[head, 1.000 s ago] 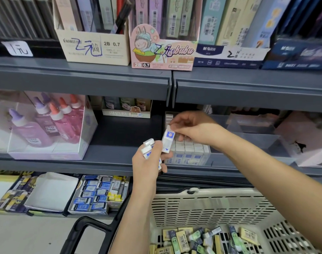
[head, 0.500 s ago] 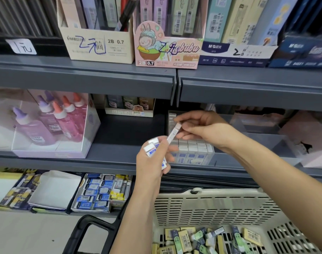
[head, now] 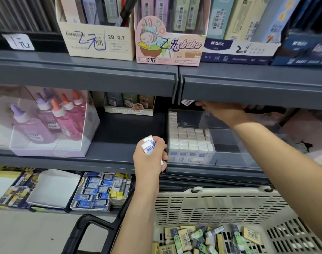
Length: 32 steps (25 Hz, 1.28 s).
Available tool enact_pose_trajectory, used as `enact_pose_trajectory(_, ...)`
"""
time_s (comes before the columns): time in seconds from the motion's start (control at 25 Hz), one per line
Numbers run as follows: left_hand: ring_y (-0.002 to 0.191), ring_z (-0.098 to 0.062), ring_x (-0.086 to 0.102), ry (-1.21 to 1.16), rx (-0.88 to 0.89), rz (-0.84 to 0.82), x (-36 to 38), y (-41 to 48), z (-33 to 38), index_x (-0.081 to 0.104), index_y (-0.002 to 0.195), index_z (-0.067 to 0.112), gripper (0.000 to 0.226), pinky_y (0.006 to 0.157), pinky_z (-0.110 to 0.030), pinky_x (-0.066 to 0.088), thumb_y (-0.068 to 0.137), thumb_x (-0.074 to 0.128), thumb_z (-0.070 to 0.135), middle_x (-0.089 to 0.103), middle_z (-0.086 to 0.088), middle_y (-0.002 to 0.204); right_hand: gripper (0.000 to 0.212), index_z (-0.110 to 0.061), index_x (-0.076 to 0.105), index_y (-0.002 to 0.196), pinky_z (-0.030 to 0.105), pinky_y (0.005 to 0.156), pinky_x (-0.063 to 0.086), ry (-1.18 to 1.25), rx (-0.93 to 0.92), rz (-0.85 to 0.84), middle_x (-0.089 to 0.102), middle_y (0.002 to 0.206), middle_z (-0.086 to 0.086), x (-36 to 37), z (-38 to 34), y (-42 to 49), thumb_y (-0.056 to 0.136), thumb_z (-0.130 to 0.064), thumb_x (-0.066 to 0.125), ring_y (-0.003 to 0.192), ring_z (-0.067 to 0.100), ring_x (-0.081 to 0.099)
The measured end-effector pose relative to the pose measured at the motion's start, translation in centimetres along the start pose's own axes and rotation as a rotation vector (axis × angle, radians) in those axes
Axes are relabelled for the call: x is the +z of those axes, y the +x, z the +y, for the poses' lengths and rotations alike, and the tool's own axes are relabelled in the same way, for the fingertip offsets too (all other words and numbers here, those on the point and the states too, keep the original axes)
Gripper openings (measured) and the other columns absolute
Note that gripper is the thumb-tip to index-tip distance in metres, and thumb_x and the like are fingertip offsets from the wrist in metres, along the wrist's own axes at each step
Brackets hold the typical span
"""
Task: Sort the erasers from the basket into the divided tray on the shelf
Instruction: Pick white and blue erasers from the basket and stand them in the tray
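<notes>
the clear divided tray [head: 204, 118] sits on the middle shelf [head: 120, 129], its left compartment packed with rows of white erasers [head: 189, 142] standing on end. just left of the tray's front corner, the left hand [head: 150, 158] is curled round a small bunch of white-and-blue erasers [head: 148, 146]. over the back of the tray, the right hand [head: 223, 111] reaches in beneath the upper shelf [head: 248, 85]. its fingers are partly hidden by the shelf edge and a small white piece [head: 187, 102] shows at their tips, so whether it pinches anything cannot be told. below the tray stands the cream basket [head: 211, 208], with loose erasers [head: 202, 237] in yellow, green and dark wrappers lying in its bottom.
</notes>
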<state>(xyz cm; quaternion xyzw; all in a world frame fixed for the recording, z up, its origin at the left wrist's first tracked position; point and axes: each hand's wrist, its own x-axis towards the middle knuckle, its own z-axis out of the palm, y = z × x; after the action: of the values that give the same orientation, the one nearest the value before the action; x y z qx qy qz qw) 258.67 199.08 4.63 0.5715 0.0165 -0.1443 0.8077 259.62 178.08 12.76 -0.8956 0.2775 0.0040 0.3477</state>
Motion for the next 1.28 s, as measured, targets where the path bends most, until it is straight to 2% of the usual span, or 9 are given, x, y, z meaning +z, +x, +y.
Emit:
enact_pose_trajectory(0.08, 0.047, -0.008, 0.048, 0.0, -0.005, -0.015, 0.1, -0.2, 0.0, 0.062, 0.076, 0.022, 0.016, 0.036, -0.018, 0.03, 0.083, 0.059, 0.008, 0.062, 0.005, 0.057, 0.044, -0.014, 0.054, 0.128, 0.028, 0.104, 0.03, -0.002, -0.045, 0.047, 0.053, 0.135, 0.005, 1.2, 0.0, 1.4, 0.096, -0.041, 0.042, 0.127, 0.022, 0.044)
enact_pose_trajectory(0.2, 0.047, -0.008, 0.048, 0.007, -0.005, -0.016, 0.0, -0.2, 0.1, 0.061, 0.077, 0.021, 0.015, 0.036, -0.018, 0.03, 0.083, 0.058, 0.008, 0.062, 0.005, 0.058, 0.035, -0.013, 0.062, 0.114, 0.024, 0.092, 0.034, 0.077, -0.203, 0.259, 0.063, 0.114, 0.001, 3.3, -0.6, 2.6, 0.093, -0.039, 0.051, 0.111, 0.015, 0.052)
enact_pose_trajectory(0.32, 0.047, -0.008, 0.048, 0.011, -0.018, -0.02, 0.1, -0.1, 0.1, 0.061, 0.076, 0.022, 0.015, 0.036, -0.018, 0.03, 0.082, 0.059, 0.008, 0.062, 0.005, 0.059, 0.035, -0.014, 0.065, 0.098, 0.027, 0.082, 0.037, -0.062, -0.227, 0.293, 0.068, 0.1, 0.004, 3.8, -0.7, 3.6, 0.093, -0.043, 0.047, 0.093, 0.02, 0.058)
enact_pose_trajectory(0.52, 0.047, -0.007, 0.048, 0.042, -0.022, -0.056, 0.3, -0.2, 0.0, 0.06, 0.08, 0.018, 0.009, 0.036, -0.017, 0.031, 0.083, 0.059, 0.01, 0.059, 0.006, 0.057, 0.034, -0.027, 0.042, 0.063, 0.028, 0.072, 0.034, -0.274, -0.397, 0.282, 0.049, 0.067, -0.005, 4.5, -1.0, 3.6, 0.095, -0.038, 0.044, 0.07, 0.017, 0.048)
enact_pose_trajectory(0.72, 0.048, -0.007, 0.046, 0.046, -0.054, -0.062, 0.5, -0.2, 0.0, 0.056, 0.093, 0.019, 0.009, 0.037, -0.017, 0.032, 0.085, 0.06, 0.018, 0.056, 0.01, 0.055, 0.006, -0.019, 0.052, 0.094, 0.039, 0.093, 0.046, -0.127, -0.324, 0.187, 0.064, 0.102, 0.009, 6.1, -1.1, 5.0, 0.095, -0.022, 0.047, 0.097, 0.026, 0.062)
enact_pose_trajectory(0.84, 0.051, -0.009, 0.045, 0.044, -0.055, -0.076, 0.4, -0.1, -0.2, 0.053, 0.096, 0.018, 0.016, 0.038, -0.018, 0.031, 0.082, 0.059, 0.015, 0.055, 0.008, 0.056, 0.011, -0.017, 0.06, 0.096, 0.024, 0.083, 0.042, -0.138, -0.373, 0.181, 0.063, 0.092, 0.005, 6.9, -0.5, 4.9, 0.093, -0.013, 0.051, 0.096, 0.025, 0.063)
enact_pose_trajectory(1.04, 0.054, -0.013, 0.046, -0.034, -0.077, -0.125, 0.3, -0.1, -0.1, 0.045, 0.089, 0.016, 0.025, 0.038, -0.021, 0.029, 0.066, 0.056, 0.015, 0.057, 0.003, 0.057, 0.023, -0.017, 0.063, 0.112, 0.015, 0.077, 0.035, -0.156, -0.395, 0.152, 0.066, 0.11, 0.002, 6.2, -0.2, 3.1, 0.094, -0.02, 0.05, 0.099, 0.016, 0.06)
enact_pose_trajectory(1.16, 0.06, -0.013, 0.049, -0.013, -0.035, -0.161, 0.2, -0.3, -0.1, 0.055, 0.093, 0.014, 0.009, 0.04, -0.021, 0.032, 0.085, 0.058, 0.01, 0.063, 0.006, 0.061, 0.02, -0.027, 0.064, 0.107, 0.013, 0.071, 0.036, -0.093, -0.437, 0.102, 0.064, 0.096, -0.012, 5.6, -1.2, -0.2, 0.093, -0.032, 0.051, 0.089, 0.006, 0.058)
enact_pose_trajectory(1.28, 0.063, -0.01, 0.053, 0.007, -0.011, -0.158, 0.3, -0.5, -0.1, 0.061, 0.093, 0.017, 0.013, 0.041, -0.02, 0.033, 0.091, 0.05, 0.009, 0.063, 0.009, 0.059, 0.011, -0.031, 0.068, 0.089, 0.015, 0.072, 0.047, 0.077, -0.447, -0.146, 0.066, 0.084, -0.016, 5.6, -2.3, -3.5, 0.087, -0.038, 0.06, 0.081, 0.003, 0.061)
